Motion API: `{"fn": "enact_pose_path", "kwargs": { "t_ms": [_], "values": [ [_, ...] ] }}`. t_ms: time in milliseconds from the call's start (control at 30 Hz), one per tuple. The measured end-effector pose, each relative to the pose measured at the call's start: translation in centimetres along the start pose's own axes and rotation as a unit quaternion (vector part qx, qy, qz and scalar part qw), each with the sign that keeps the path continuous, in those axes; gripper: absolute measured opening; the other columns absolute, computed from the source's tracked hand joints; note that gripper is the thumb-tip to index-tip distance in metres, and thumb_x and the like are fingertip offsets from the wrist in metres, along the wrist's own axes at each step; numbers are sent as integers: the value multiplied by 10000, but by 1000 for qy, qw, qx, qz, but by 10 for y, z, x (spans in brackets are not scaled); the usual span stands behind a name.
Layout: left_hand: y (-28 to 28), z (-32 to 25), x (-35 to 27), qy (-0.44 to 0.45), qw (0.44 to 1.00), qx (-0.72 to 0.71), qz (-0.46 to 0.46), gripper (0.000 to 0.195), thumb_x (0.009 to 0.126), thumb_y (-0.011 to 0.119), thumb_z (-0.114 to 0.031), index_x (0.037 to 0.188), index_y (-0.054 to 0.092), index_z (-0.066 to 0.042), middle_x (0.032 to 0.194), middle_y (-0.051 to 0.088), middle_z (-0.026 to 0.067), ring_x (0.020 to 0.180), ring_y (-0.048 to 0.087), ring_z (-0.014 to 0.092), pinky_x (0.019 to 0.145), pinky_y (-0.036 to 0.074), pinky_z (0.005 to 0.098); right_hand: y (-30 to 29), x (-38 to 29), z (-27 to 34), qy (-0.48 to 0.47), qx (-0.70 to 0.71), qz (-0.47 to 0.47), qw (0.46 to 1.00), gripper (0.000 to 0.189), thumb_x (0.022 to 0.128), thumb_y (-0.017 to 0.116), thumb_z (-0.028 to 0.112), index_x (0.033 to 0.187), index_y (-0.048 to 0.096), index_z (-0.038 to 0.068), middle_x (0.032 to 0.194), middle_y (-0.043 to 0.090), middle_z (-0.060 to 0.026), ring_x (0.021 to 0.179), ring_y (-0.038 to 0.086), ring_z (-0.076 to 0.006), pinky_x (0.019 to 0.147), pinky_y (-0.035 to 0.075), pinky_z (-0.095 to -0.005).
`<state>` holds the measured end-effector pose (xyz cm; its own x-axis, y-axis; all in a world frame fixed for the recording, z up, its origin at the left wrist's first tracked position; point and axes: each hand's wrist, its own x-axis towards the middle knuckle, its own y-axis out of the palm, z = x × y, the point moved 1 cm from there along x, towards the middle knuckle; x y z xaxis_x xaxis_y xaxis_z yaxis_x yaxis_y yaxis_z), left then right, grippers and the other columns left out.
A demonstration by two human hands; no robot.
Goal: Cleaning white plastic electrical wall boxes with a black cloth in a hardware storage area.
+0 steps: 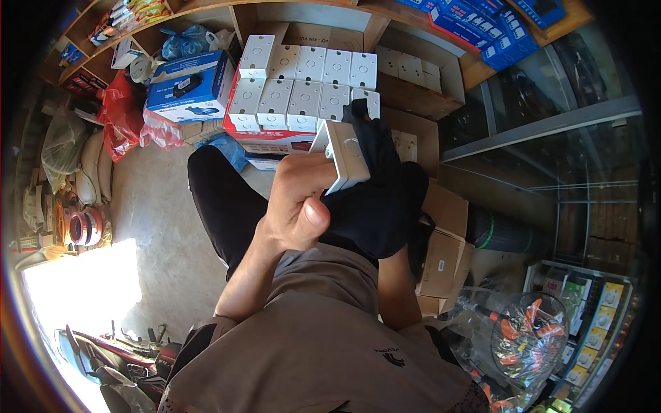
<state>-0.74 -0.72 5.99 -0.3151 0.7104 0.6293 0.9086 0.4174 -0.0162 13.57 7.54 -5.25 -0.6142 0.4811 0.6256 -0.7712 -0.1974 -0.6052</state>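
My left hand (pixel 297 204) holds a white plastic electrical back box (pixel 352 147), its fingers inside the hollow side and its thumb held outside. A black cloth (pixel 364 219) covers my right hand, so its fingers are hidden. The cloth is bunched against the box's right side, and one end of it sticks up beyond the box. Just past my hands, rows of similar white boxes (pixel 303 99) stand on a red and white carton (pixel 279 139). One box (pixel 256 56) sits higher than the others at the back left.
A blue water pump carton (pixel 192 85) with a small black object (pixel 187 86) on it stands left of the rows. Open cardboard boxes (pixel 441 263) lie at my right, near a plastic-wrapped fan (pixel 532 335). Wooden shelves (pixel 310 8) run along the back. A motorbike (pixel 124 361) stands lower left.
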Motion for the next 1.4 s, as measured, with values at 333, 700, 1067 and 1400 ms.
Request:
{"fn": "enact_pose_path", "kwargs": {
  "t_ms": [333, 700, 1067, 1400],
  "values": [
    [17, -8, 4, 71, 993, 18, -97, 626, 996, 406, -410, 631, 593, 63, 605, 557, 126, 521, 502, 238, 528, 360, 347, 28, -23, -23, 48, 4, 31, 998, 453, 760, 703, 149, 1178, 623, -7, 1161, 647, -160, 1086, 611, -333, 952, 479, -412],
    [1, 6, 0, -202, 865, -297, -352, 550, 984, 416, -413, 1140, 631, 68, 1062, 688, 175, 947, 670, 235, 887, 497, 353, 18, -18, 53, 99, -46, 111, 988, 418, 772, 679, 99, 1168, 622, -21, 1126, 634, -180, 1050, 594, -381, 928, 475, -416],
    [-9, 23, -59, -328, 899, -250, -151, 690, 1021, 354, -521, 1393, 471, 48, 1361, 571, 167, 1281, 529, 280, 1118, 342, 415, -49, 36, 37, 97, 27, 88, 991, 355, 813, 671, 127, 1146, 631, 13, 989, 649, -128, 850, 635, -227, 813, 501, -364],
    [-42, 3, -9, -289, 954, -12, 77, 783, 691, 910, -236, 1342, 562, 25, 1185, 671, 120, 1126, 601, 170, 1004, 440, 329, -11, -15, -11, 20, 46, 2, 999, 326, 743, 736, 185, 1034, 660, 60, 948, 645, -127, 844, 625, -246, 786, 507, -368]
  ]
}}
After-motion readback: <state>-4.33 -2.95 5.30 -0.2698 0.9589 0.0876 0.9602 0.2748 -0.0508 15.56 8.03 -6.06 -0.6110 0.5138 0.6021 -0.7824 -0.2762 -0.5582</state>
